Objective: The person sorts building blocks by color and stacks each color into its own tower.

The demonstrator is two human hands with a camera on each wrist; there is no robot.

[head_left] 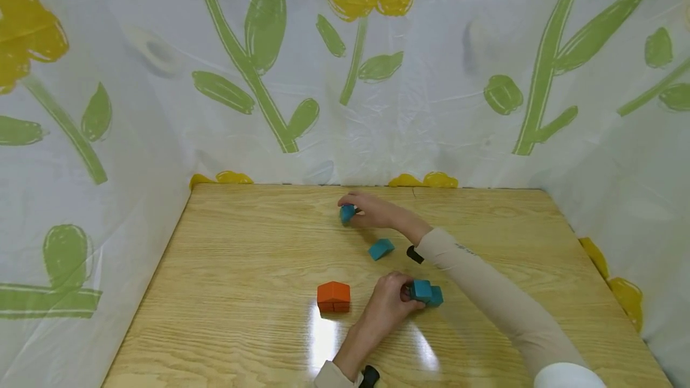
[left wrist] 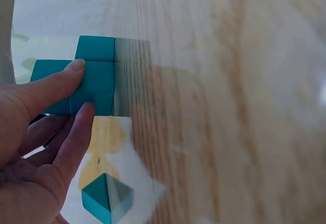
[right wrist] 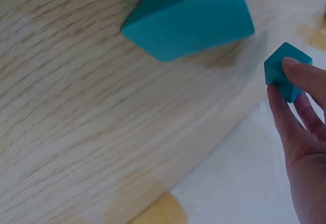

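Note:
My left hand holds a small cluster of teal blocks low over the table, right of center. Seen from the left wrist, thumb and fingers pinch these joined cube-like blocks, one standing above the others. Farther back, my right hand pinches a teal block with slanted faces. The right wrist view shows that block between thumb and fingertips. Between the two hands a loose teal wedge-shaped block lies on the table.
An orange block assembly with a peaked top sits left of my left hand. The wooden table is bordered by white cloth walls with printed flowers. Dark wrist bands show at both wrists.

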